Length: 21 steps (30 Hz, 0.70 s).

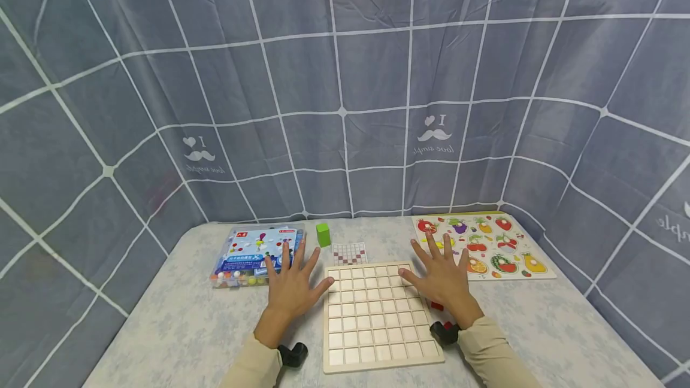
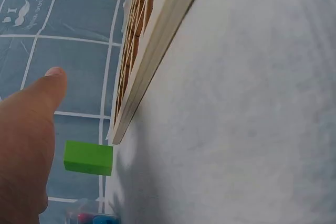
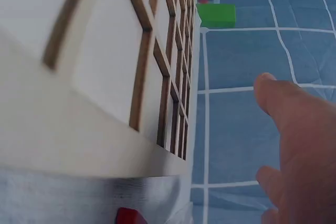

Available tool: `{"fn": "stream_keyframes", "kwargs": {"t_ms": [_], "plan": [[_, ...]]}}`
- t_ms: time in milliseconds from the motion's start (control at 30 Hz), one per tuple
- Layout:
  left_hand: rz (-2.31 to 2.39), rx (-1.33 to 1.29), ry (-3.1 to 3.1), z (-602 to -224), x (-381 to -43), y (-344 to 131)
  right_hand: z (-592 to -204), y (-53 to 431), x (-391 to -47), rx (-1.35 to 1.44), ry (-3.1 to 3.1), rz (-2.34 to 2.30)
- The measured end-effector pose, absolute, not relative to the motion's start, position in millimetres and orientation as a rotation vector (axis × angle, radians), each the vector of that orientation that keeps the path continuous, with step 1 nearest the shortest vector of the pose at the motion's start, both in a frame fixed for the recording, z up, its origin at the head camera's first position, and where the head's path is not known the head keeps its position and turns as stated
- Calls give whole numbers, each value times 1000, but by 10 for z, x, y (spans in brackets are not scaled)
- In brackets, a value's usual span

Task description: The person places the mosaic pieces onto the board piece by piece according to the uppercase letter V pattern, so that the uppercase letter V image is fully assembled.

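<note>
In the head view a wooden grid board (image 1: pixel 372 316) with rows of square cells lies flat on the table. My left hand (image 1: pixel 293 292), fingers straight and spread, is at the board's left edge, near a clear plastic box. My right hand (image 1: pixel 443 280), spread likewise, is over the board's upper right corner. Neither hand holds anything. A green block (image 1: pixel 323 235) stands upright behind the board, beside a small printed grid card (image 1: pixel 349 253). Red blocks (image 1: pixel 437 306) lie to the right of the board, partly hidden by the right hand and its wrist camera.
The clear box (image 1: pixel 237 279) with a molecule-picture label and colored pieces sits at the back left. A fruit puzzle board (image 1: pixel 487 244) lies at the back right. A grey checked curtain (image 1: pixel 372 88) closes off the table's back and sides.
</note>
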<state>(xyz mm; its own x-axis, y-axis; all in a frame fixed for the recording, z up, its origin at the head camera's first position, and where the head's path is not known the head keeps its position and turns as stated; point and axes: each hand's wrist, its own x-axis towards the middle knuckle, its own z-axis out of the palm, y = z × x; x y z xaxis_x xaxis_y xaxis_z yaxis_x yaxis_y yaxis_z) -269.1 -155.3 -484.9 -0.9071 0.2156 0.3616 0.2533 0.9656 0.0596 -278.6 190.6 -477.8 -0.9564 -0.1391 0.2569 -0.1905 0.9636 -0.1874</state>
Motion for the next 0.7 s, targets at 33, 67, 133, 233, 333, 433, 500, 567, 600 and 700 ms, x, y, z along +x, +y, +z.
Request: {"fn": "stream_keyframes", "kwargs": {"t_ms": [33, 67, 133, 233, 333, 433, 500, 567, 600, 700], "plan": [[-141, -344, -2751, -4850, -2680, -1555, -4773, 1901, -2770, 250, -2864, 314], [-129, -351, -2745, -4851, -2661, -1560, -4766, 1897, -2744, 260, -2853, 320], [-102, -376, -2727, -4851, -2593, -1570, -4750, 1895, -2665, 279, -2835, 313], [-58, -447, -2691, -4842, -2433, -1591, -4706, 1928, -2478, 314, -2822, 300], [-118, -573, -2656, -4821, -2233, -1611, -4663, 2032, -2236, 372, -2837, 309], [-319, -734, -2655, -4819, -2015, -1645, -4644, 2216, -1977, 510, -2905, 441], [-482, -827, -2682, -4836, -1889, -1682, -4635, 2374, -1832, 599, -2952, 590], [-623, -885, -2733, -4864, -1795, -1724, -4633, 2544, -1717, 630, -2994, 720], [-676, -902, -2759, -4881, -1764, -1743, -4639, 2627, -1668, 619, -3003, 769], [-768, -915, -2815, -4937, -1727, -1801, -4706, 2845, -1571, 505, -2987, 810]]}}
